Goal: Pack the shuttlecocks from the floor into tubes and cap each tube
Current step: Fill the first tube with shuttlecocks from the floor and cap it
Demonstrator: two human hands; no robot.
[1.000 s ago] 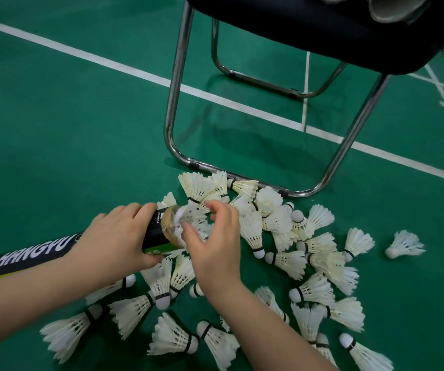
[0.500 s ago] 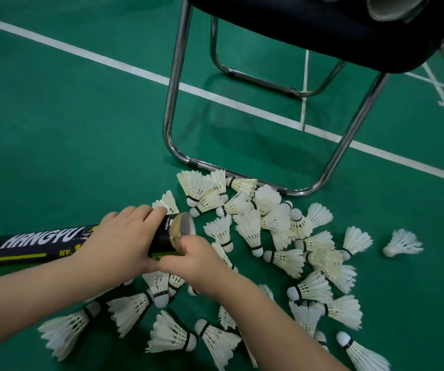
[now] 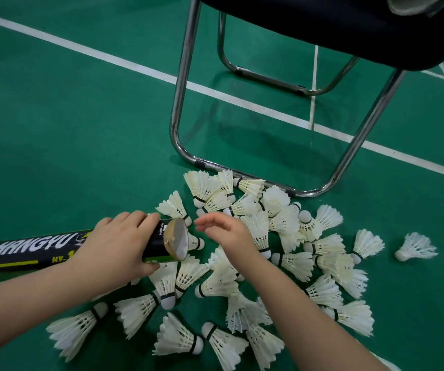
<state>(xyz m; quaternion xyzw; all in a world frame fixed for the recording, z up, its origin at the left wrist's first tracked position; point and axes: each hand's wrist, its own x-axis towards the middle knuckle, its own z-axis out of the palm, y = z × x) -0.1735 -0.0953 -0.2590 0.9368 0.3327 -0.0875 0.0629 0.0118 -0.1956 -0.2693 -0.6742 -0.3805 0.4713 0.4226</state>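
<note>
My left hand (image 3: pixel 120 243) grips a long black shuttlecock tube (image 3: pixel 32 249) near its open mouth (image 3: pixel 176 239), holding it nearly level above the floor with the mouth facing right. White shows inside the mouth. My right hand (image 3: pixel 223 231) hovers just right of the mouth, fingers loosely spread and holding nothing. Several white feather shuttlecocks (image 3: pixel 269 253) lie in a heap on the green floor under and to the right of both hands. One shuttlecock (image 3: pixel 415 247) lies apart at the far right.
A chair with a chrome tube frame (image 3: pixel 186 84) and dark seat (image 3: pixel 330 20) stands just beyond the heap; its floor rail (image 3: pixel 255 178) touches the farthest shuttlecocks. White court lines (image 3: pixel 103 56) cross the green floor.
My right hand pushed a shuttlecock into the tube mouth, then drew back to the right and opened. The left hand keeps its grip on the tube.
</note>
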